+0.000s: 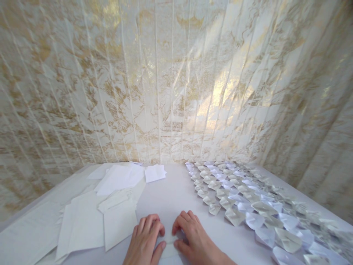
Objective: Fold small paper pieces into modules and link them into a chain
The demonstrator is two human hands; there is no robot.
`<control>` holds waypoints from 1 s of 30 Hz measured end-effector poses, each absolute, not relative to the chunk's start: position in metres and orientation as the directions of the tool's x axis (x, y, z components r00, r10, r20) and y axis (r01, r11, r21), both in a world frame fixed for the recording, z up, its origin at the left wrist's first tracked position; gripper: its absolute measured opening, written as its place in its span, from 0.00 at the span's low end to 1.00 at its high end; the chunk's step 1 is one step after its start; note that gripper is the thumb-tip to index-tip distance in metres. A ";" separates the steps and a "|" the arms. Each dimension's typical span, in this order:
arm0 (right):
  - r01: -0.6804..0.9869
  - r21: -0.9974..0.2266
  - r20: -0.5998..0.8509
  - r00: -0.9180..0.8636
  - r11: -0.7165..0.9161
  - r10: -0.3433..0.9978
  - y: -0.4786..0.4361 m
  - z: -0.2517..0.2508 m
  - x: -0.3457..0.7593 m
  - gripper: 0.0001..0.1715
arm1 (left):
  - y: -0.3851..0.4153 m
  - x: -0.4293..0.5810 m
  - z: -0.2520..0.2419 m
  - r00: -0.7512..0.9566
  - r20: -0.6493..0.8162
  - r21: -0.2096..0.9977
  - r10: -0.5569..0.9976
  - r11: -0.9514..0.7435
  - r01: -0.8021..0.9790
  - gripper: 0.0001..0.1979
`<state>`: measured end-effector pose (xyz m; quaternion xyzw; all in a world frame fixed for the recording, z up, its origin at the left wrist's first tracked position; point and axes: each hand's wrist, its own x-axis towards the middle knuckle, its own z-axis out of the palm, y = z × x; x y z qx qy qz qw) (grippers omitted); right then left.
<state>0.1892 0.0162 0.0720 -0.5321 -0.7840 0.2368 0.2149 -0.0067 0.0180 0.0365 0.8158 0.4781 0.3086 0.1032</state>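
On the left of the white table [171, 191] lie loose sheets [82, 221]. At the near edge, the left hand [145, 239], fingers curled, pinches a small paper piece [169, 251] lying flat. The right hand [190, 235] pinches its other side. Folded paper shapes [248, 198] spread to the right.

Soft daylight coming through the curtain [176, 73]; wide-angle view.

Brightest patch sits right of centre on the far curtain, a warm glow with the gold print glinting. Table [171, 191] evenly lit, pale, low contrast; white sheets [82, 221] at left nearly merge with it. Only faint, soft shadows under left hand [145, 239] and right hand [193, 237]. Folded papers [248, 206] at right catch small highlights and smear toward the near right corner. Curtain folds bow outward at both edges. Centre sharp.
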 end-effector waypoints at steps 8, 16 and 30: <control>0.686 -0.658 0.040 -0.380 0.310 0.924 0.020 0.078 0.212 0.23 | 0.023 -0.010 0.033 0.504 0.494 0.447 0.709 -0.704 0.552 0.29; 0.669 -0.685 0.049 -0.353 0.288 0.934 0.020 0.071 0.202 0.21 | 0.020 -0.008 0.047 0.522 0.399 0.617 0.754 -0.642 0.456 0.27; 0.714 -0.051 0.412 -0.622 0.698 0.666 0.023 0.061 0.194 0.09 | 0.016 0.002 0.041 0.309 0.400 0.675 0.863 -0.506 0.538 0.20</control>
